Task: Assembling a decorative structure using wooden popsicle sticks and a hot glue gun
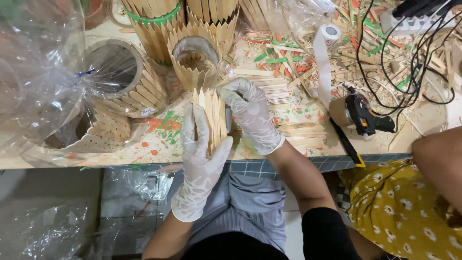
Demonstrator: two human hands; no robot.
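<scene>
While both my gloved hands grip it, the half-built stick holder (pixel 211 118) stands just above the counter (pixel 163 144) edge, left hand (pixel 199 144) wrapped around its near side, right hand (pixel 250 113) pressing its far side. Its sticks run upright, pointed tips away from me. One finished stick-clad glass (pixel 197 62) sits just behind, one glue gun (pixel 363 115) to the right. Paint specks and loose sticks litter the counter; clear plastic bags (pixel 38 72) crowd the left.

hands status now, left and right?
Left hand: closed around the wooden stick-clad holder, gripping it from below.
Right hand: closed on the same holder's right side, fingers pressing near its top.
</scene>
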